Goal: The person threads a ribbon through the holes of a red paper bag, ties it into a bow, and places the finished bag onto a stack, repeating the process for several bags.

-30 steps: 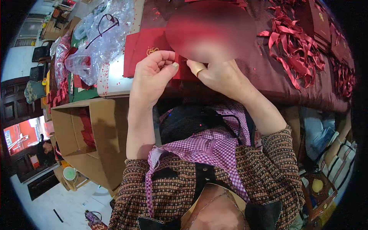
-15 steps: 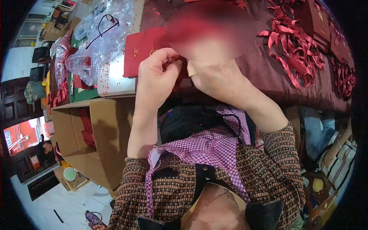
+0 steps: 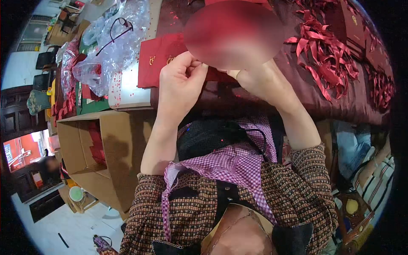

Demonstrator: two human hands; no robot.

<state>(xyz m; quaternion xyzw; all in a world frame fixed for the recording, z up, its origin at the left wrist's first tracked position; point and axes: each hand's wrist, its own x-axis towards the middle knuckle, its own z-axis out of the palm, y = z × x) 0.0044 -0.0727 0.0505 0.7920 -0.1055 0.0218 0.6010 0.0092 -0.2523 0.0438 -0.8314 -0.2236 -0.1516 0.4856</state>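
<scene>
My left hand [image 3: 182, 83] is closed, thumb and forefinger pinched together at the edge of a blurred oval patch. What the pinch holds is too small to make out. My right hand [image 3: 265, 85] is to its right, most of its fingers covered by that blur; a pale yellowish strip shows by its thumb. Red material lies under and between the hands, its shape partly hidden. Just left of my left hand is a flat red card or bag [image 3: 148, 73] with gold print.
Dark red ribbons [image 3: 325, 59] lie heaped on the maroon cloth [image 3: 297, 80] at right, beside dark red boxes or folders [image 3: 355, 25]. Clear plastic wrap [image 3: 127, 44] and eyeglasses [image 3: 114, 39] lie at left. An open cardboard box [image 3: 117, 157] stands below the table edge.
My right hand has moved right and slightly up, away from my left hand, widening the gap. My left hand has shifted slightly right, still pinched.
</scene>
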